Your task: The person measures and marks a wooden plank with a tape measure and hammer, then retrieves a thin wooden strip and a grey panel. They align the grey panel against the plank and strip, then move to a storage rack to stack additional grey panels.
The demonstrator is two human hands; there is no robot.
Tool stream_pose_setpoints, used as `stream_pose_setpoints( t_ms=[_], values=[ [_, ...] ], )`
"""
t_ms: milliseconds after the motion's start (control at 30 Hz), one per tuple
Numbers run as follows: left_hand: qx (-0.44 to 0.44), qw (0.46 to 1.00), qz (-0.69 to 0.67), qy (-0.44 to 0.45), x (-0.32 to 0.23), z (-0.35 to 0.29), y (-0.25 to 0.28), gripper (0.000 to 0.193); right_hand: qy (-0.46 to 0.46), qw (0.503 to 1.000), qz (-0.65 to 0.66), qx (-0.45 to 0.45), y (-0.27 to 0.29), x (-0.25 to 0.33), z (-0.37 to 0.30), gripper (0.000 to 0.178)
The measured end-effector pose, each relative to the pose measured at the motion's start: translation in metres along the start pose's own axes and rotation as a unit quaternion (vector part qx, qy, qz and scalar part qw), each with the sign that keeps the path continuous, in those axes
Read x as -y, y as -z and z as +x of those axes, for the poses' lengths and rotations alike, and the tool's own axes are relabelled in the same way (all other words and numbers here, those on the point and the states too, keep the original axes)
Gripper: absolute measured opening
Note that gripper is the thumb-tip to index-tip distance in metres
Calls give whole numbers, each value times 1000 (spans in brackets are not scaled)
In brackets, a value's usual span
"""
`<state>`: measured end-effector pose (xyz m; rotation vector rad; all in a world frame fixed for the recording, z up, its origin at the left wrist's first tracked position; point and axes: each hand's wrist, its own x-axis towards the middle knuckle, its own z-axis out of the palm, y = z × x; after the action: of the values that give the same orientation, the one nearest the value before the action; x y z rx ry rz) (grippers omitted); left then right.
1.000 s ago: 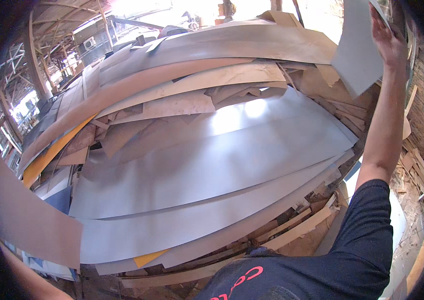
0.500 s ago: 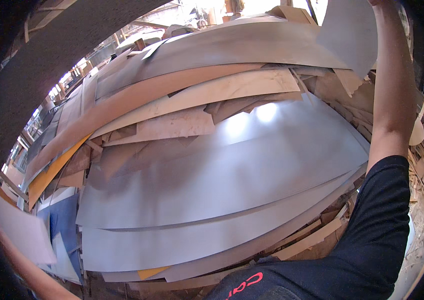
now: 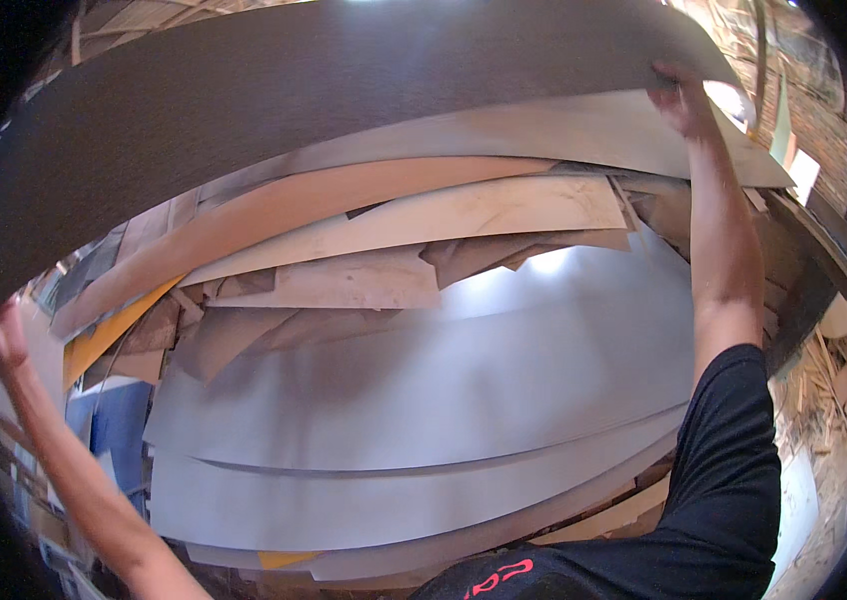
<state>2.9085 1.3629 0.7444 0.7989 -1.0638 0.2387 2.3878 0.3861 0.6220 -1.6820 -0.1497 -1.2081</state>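
Observation:
A long dark grey-brown sheet (image 3: 364, 80), bowed by the lens, spans the top of the view. My right hand (image 3: 682, 102) is closed on its lower edge near the right end, the arm stretched up and forward. At the far left, my left hand (image 3: 4, 335) grips the sheet's lower left corner, though its fingers are partly lost at the dark rim. Below the raised sheet lies a pile with a glossy grey sheet (image 3: 424, 370) on top at the near side. Behind it are a tan sheet (image 3: 424, 225) and a longer reddish-brown sheet (image 3: 324, 195).
A pale grey sheet (image 3: 564, 130) lies at the back of the pile. A yellow-orange strip (image 3: 124, 325) and a blue panel (image 3: 122, 425) stick out on the left. Broken wood scraps (image 3: 834, 385) litter the floor on the right, beside a brick wall (image 3: 844, 150).
The dark sheet has swung down and across the top of the view. My right hand has come lower and inward onto its edge; my left hand has risen into view.

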Motion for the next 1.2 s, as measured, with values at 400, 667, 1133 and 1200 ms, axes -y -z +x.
stream_pose_setpoints(
  t_ms=[400, 667, 1133, 1200],
  values=[
    [138, 723, 654, -172, 178, -48, -225, 29, -351, 914, 127, -162, 14, -190, -88, 23],
    [67, 951, 294, -74, 233, -47, -275, 22, -275, 926, 72, -249, 51, -173, -122, 8],
    [100, 949, 291, -62, 248, -52, -284, 40, -325, 905, 253, -110, 74, -174, -175, 17],
    [-9, 979, 192, 74, 270, -43, -259, 33, -317, 907, 243, -129, 60, -171, -176, 16]
  ],
)
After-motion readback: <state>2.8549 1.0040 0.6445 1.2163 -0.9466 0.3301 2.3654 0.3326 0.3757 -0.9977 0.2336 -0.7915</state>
